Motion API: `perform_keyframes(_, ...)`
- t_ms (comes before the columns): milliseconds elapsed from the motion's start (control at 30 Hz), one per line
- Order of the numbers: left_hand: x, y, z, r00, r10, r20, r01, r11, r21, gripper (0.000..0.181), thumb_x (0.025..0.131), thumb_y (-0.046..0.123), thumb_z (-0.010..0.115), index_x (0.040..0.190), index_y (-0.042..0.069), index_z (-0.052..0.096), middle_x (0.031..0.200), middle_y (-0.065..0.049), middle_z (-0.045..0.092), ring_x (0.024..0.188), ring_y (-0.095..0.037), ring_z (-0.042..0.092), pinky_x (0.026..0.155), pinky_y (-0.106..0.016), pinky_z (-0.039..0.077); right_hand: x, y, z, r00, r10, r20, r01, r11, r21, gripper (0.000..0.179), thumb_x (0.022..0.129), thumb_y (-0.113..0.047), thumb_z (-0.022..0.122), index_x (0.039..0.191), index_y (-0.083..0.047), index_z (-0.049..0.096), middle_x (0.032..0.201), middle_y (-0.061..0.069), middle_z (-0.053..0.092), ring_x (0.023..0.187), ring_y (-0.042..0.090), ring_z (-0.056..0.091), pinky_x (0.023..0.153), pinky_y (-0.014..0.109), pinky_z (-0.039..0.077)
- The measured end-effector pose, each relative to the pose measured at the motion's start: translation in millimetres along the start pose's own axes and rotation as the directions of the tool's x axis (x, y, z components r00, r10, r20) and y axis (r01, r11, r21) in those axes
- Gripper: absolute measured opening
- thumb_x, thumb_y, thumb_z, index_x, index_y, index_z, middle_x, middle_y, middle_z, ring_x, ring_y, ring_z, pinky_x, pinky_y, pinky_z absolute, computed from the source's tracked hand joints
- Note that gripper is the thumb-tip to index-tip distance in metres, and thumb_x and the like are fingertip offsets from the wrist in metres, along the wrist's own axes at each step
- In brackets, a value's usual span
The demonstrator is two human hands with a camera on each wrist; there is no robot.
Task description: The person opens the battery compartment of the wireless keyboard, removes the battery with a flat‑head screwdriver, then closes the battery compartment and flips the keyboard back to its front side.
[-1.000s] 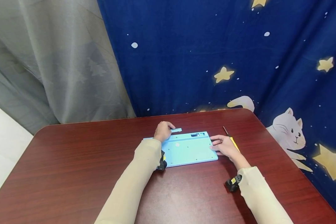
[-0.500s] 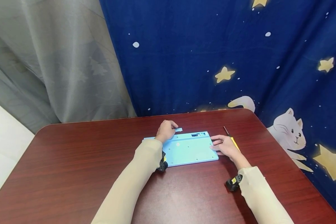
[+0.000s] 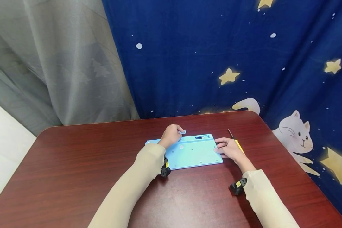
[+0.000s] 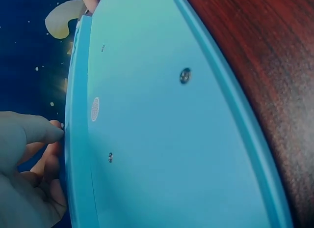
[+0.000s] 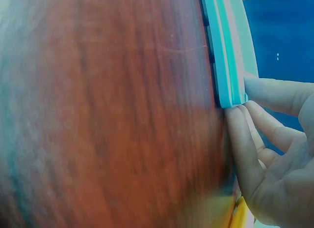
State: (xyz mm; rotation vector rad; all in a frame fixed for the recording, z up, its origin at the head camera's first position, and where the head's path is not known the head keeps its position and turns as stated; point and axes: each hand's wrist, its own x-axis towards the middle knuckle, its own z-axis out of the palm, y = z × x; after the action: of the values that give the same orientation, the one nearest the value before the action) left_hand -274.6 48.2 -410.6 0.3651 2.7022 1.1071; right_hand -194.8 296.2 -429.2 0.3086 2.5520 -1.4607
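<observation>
A light blue keyboard [image 3: 196,155] lies face down on the table, its back dotted with small screws [image 4: 185,75]. A battery compartment [image 3: 200,137] stands uncovered near its far right corner. My left hand [image 3: 171,135] reaches over the keyboard's far edge and pinches a small light blue battery cover [image 3: 184,132], mostly hidden by the fingers. My right hand [image 3: 230,149] holds the keyboard's right end, the thumb [image 5: 274,93] on the back and the fingers against the edge.
A screwdriver [image 3: 238,145] with a yellow handle lies just right of the right hand. The reddish-brown table [image 3: 74,171] ends close behind the keyboard, where grey and blue curtains [image 3: 174,63] hang.
My left hand has slid a little to the right along the battery cover, leaving less of it showing. The right hand and the keyboard stay in place.
</observation>
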Motion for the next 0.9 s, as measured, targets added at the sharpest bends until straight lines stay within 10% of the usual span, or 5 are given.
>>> perform_keyframes(900, -16.0, -5.0, 2.6, 0.997, 0.057, 0.055, -0.056, 0.998, -0.02, 0.016, 0.086, 0.008, 0.063, 0.101, 0.01, 0.069, 0.102, -0.006, 0.054, 0.095, -0.018, 0.05, 0.079, -0.032, 0.043, -0.1, 1, 1, 1.0, -0.001, -0.006, 0.001, 1.0, -0.009, 0.048, 0.08, -0.01, 0.07, 0.125, -0.002, 0.052, 0.099, 0.014, 0.057, 0.075, 0.019, 0.058, 0.065, 0.033, 0.052)
